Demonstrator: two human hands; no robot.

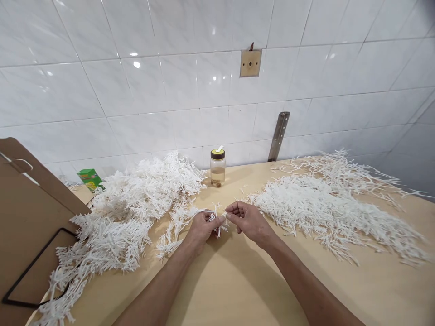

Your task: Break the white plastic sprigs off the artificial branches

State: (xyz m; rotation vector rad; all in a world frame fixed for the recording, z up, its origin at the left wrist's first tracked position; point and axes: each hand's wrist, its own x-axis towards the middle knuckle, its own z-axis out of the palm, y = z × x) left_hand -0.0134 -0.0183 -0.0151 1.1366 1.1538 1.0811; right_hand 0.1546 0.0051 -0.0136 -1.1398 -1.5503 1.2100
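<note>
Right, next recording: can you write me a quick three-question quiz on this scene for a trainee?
1. True or false: the jar stands upright on the table with its lid on.
2. Choose one. The small box beside the left pile of white strands is mainly: A) red; B) green; C) blue.
3. Short answer: what is between the fingers of the left hand, and where are the fingertips of the right hand?

Key: 1. True. 2. B. 3. A white branching piece; the right fingertips pinch at its edge.
</note>
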